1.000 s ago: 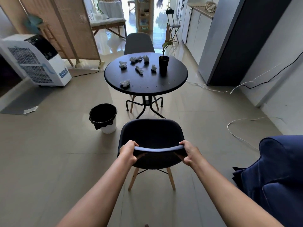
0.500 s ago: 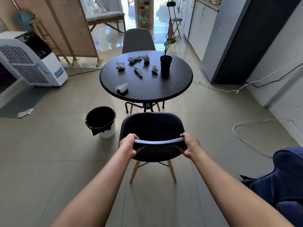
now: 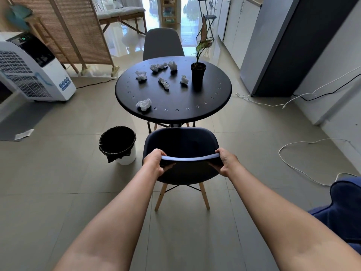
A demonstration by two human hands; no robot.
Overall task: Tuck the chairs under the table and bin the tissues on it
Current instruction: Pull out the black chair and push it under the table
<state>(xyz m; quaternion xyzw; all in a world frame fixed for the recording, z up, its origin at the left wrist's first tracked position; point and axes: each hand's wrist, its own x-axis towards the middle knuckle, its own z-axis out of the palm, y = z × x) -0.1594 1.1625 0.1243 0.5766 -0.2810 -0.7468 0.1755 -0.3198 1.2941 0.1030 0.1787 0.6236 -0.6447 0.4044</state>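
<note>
Behind the round table point(image 3: 213, 106), left hand point(image 3: 155, 162) and right hand point(image 3: 226, 162) each closed on the near chair point(image 3: 180, 141) backrest rim, six crumpled tissues point(image 3: 144, 104) on top

Bare floor lies open either side of the near chair point(image 3: 180, 141), whose seat front meets the table point(image 3: 214, 98) edge, while the bin point(image 3: 117, 144) stands close at its left.

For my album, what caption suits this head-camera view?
Both hands, left and right, grip a dark chair facing a tissue-strewn round table.
</note>
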